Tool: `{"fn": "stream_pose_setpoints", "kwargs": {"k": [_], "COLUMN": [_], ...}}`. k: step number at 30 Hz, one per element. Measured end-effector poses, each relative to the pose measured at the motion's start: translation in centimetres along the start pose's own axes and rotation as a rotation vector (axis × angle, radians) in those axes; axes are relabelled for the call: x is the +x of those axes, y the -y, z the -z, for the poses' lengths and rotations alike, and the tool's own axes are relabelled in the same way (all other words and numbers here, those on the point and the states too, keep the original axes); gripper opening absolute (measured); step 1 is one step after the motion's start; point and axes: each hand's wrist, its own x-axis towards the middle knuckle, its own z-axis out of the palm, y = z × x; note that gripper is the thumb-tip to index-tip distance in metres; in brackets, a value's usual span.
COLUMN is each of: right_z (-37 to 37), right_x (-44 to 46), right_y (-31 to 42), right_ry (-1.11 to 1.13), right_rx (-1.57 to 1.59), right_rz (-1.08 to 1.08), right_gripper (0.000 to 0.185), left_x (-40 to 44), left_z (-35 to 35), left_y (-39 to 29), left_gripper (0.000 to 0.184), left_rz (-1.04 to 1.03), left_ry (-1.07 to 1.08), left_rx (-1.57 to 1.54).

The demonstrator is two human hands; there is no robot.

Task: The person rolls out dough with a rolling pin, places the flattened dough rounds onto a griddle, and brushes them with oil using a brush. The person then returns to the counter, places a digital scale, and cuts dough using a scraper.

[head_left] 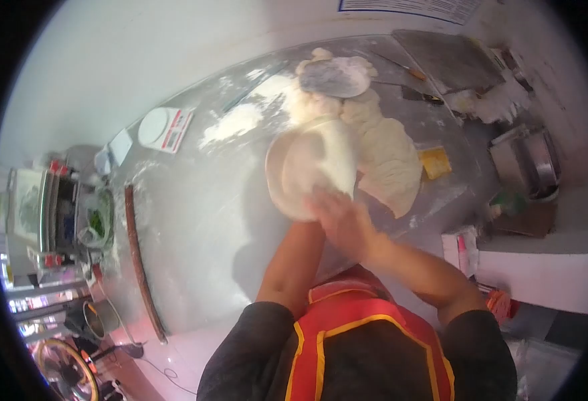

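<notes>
A round, thin sheet of dough [334, 150] is raised over the table in front of me, with its surface smeared by motion. My right hand [339, 217] is at its near edge, its blurred fingers bent over the rim. From the left my forearm runs up under the sheet, and the dough and right hand hide my left hand. Just beyond and to the right lies a long mass of soft dough [394, 157]. A flour-dusted round piece [334, 77] rests on its far end. Loose flour [233, 127] is scattered on the far left side.
A white scale [163, 128] stands at the far left of the grey table [187, 220]. A long wooden rod [140, 260] lies along the left side. A yellow scraper [435, 164] sits right of the dough. Metal containers [531, 160] stand farther right; a fan [65, 367] is lower left.
</notes>
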Motion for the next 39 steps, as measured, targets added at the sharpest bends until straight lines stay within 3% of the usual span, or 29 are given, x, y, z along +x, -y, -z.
{"fn": "stream_pose_setpoints", "kwargs": {"k": [4, 7, 9, 13, 16, 19, 22, 25, 27, 28, 31, 36, 39], "right_z": [-0.8, -0.1, 0.3, -2.1, -3.3, -6.5, -11.2, -19.8, -21.9, -23.0, -26.4, -33.5, -37.3], "right_x": [-2.0, -2.0, -0.9, 0.9, 0.5, 0.8, 2.7, 5.6, 8.4, 9.8, 13.6, 20.4, 23.2], "right_y": [6.3, 8.5, 9.5, 13.8, 17.7, 22.2, 26.4, 31.4, 36.9, 40.4, 52.9, 69.1, 73.7], "right_ry": [0.082, 0.138, 0.070, 0.164, 0.260, 0.333, 0.745, 0.370, 0.603, 0.718, 0.922, 0.830, 0.831], "right_rx": [0.173, 0.532, 0.456, 0.490, 0.815, 0.999, 1.073, 0.954, 1.143, 1.234, 1.439, 1.364, 1.404], "right_rz": [0.189, 0.332, 0.331, 0.552, 0.801, 0.613, 0.158, 0.508, 0.442, 0.398, -0.086, -0.197, -0.480], "right_gripper": [0.041, 0.047, 0.050, 0.053, 0.049, 0.045, 0.042, 0.039, 0.040, 0.040, 0.042, 0.052, 0.048], "left_x": [-7.9, -14.0, -18.1, -27.6, -36.0, -45.4, -54.6, -62.7, -67.4, -69.4, -75.2, -83.8, -87.9], "left_z": [5.2, 8.1, 9.8, 12.0, 13.7, 15.7, 18.3, 21.1, 23.3, 24.4, 28.2, 32.5, 35.0], "left_y": [-5.9, -8.9, -10.1, -13.0, -13.8, -13.5, -11.4, -8.9, -7.4, -6.9, -6.6, -9.3, -12.2], "left_gripper": [0.035, 0.034, 0.034, 0.034, 0.033, 0.033, 0.033, 0.032, 0.032, 0.032, 0.032, 0.031, 0.031], "left_rz": [-0.076, -0.177, -0.267, -0.576, -0.802, -0.985, -1.156, -1.304, -1.389, -1.417, -1.504, -1.626, -1.674], "left_ry": [-0.017, -0.045, -0.072, -0.147, -0.240, -0.378, -0.522, -0.659, -0.735, -0.773, -0.858, -0.918, -0.926], "left_rx": [-0.035, -0.061, -0.076, -0.131, -0.139, -0.150, -0.187, -0.247, -0.308, -0.338, -0.416, -0.530, -0.577]}}
